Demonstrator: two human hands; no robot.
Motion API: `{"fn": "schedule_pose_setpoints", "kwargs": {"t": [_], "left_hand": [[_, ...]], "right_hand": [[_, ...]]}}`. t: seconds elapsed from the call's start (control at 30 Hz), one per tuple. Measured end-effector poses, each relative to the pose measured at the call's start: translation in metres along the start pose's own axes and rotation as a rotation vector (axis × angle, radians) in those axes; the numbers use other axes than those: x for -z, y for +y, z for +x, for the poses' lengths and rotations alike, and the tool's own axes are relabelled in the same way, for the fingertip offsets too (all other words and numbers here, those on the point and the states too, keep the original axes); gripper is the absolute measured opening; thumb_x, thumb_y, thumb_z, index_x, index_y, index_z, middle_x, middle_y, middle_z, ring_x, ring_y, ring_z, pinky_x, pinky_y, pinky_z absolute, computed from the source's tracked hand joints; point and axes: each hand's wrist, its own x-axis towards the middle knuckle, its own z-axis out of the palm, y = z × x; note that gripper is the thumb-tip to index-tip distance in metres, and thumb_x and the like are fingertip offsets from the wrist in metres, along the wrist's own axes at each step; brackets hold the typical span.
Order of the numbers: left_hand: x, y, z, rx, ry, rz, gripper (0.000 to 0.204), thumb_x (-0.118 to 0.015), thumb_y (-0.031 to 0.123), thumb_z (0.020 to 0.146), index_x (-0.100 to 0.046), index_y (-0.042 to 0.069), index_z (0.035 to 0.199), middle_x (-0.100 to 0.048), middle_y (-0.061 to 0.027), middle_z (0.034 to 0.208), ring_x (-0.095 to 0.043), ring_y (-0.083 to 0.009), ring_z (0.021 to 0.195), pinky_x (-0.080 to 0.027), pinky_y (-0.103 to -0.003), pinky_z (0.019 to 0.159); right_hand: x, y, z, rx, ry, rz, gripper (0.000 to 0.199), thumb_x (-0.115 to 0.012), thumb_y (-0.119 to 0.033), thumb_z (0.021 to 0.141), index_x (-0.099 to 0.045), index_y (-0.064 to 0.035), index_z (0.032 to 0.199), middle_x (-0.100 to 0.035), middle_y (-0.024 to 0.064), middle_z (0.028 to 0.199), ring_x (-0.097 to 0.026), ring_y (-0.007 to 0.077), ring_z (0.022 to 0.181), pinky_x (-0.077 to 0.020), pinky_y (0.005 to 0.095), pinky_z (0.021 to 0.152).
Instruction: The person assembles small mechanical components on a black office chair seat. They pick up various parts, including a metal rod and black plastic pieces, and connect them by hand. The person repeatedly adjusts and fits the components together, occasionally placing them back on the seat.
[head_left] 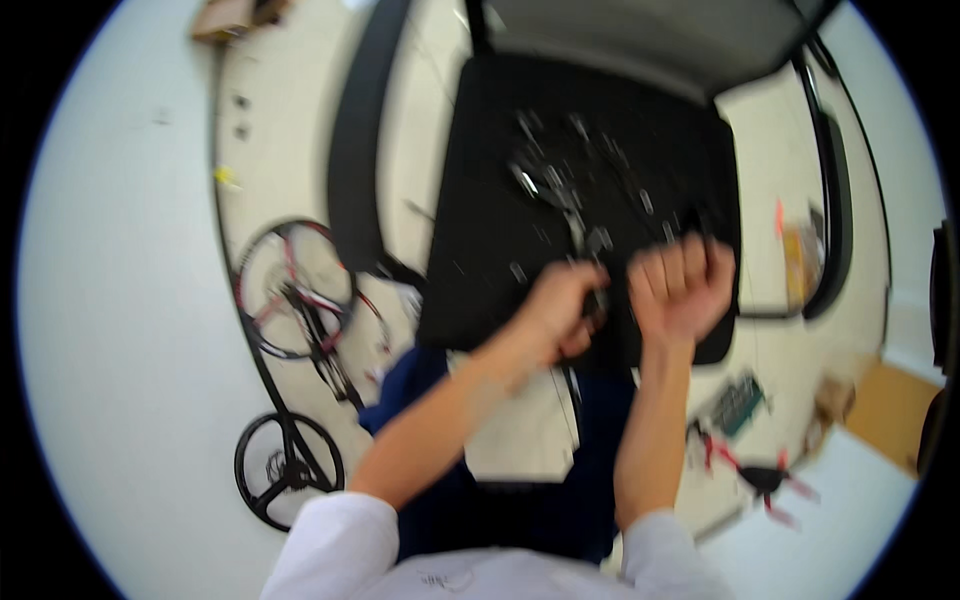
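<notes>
Over the near edge of a black chair seat (pixel 480 270), both my hands are blurred by motion. My left hand (pixel 556 310) is closed round a dark part (pixel 594 303), too smeared to name. A greyish, stick-like metal piece (pixel 576 228) extends up the seat from beside that hand. My right hand (pixel 682 285) is curled into a fist at the seat's right front, and what its fingers hold, if anything, cannot be made out. Beyond the hands, several small shiny metal parts (pixel 530 182) lie scattered on the seat.
The chair's left armrest (pixel 362 130) and right armrest (pixel 832 200) flank the seat. On the floor at left are a red-and-black wheel (pixel 290 290) and a black three-spoke wheel (pixel 288 470). A green tray-like object (pixel 738 403) and a red-and-black object (pixel 762 478) lie lower right.
</notes>
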Motion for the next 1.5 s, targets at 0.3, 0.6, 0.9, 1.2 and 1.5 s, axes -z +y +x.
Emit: {"fn": "schedule_pose_setpoints", "kwargs": {"t": [0.3, 0.6, 0.9, 1.2, 1.5], "left_hand": [[0.012, -0.001, 0.007, -0.390, 0.070, 0.214, 0.024, -0.050, 0.027, 0.095, -0.054, 0.005, 0.087, -0.044, -0.0029, 0.052, -0.039, -0.0137, 0.030, -0.025, -0.027, 0.028], [0.025, 0.001, 0.018, -0.794, 0.368, 0.515, 0.027, -0.056, 0.025, 0.093, -0.052, -0.002, 0.089, -0.052, -0.0125, 0.059, -0.054, -0.0196, 0.049, -0.039, -0.033, 0.047], [0.006, 0.012, 0.008, -1.113, 0.540, 0.675, 0.022, -0.060, 0.017, 0.091, -0.051, -0.002, 0.085, -0.058, -0.0218, 0.070, -0.062, -0.0322, 0.065, -0.047, -0.038, 0.061], [-0.003, 0.011, 0.013, -0.863, 0.436, 0.585, 0.033, -0.046, 0.031, 0.102, -0.049, 0.000, 0.090, -0.050, -0.0075, 0.062, -0.047, -0.0163, 0.055, -0.040, -0.034, 0.054], [-0.011, -0.010, 0.020, -0.981, 0.474, 0.711, 0.032, -0.039, 0.031, 0.104, -0.046, 0.001, 0.093, -0.052, -0.0096, 0.071, -0.046, -0.0164, 0.063, -0.041, -0.032, 0.062]], "right_hand": [[0.010, 0.011, -0.005, 0.056, 0.072, -0.132, 0.045, -0.039, -0.028, 0.091, -0.018, -0.0143, 0.054, -0.013, -0.0013, 0.046, -0.012, 0.0122, 0.044, -0.0147, 0.0318, 0.046], [0.002, 0.021, 0.008, 0.062, 0.003, -0.135, 0.037, -0.042, -0.025, 0.090, -0.026, -0.0120, 0.060, -0.020, -0.0005, 0.054, -0.020, 0.0120, 0.052, -0.0214, 0.0301, 0.051], [0.002, 0.027, 0.006, 0.230, 0.283, 0.003, 0.032, -0.043, -0.035, 0.101, -0.039, -0.0125, 0.078, -0.023, -0.0022, 0.061, -0.023, 0.0113, 0.056, -0.0240, 0.0286, 0.054], [0.001, 0.020, 0.018, 0.315, 0.494, -0.065, 0.034, -0.045, -0.036, 0.102, -0.054, -0.0059, 0.092, -0.028, -0.0025, 0.062, -0.026, 0.0095, 0.058, -0.0260, 0.0255, 0.055], [0.013, 0.008, 0.009, 0.311, 0.391, -0.040, 0.037, -0.045, -0.039, 0.102, -0.055, -0.0052, 0.092, -0.022, -0.0049, 0.060, -0.020, 0.0079, 0.054, -0.0211, 0.0248, 0.052]]}}
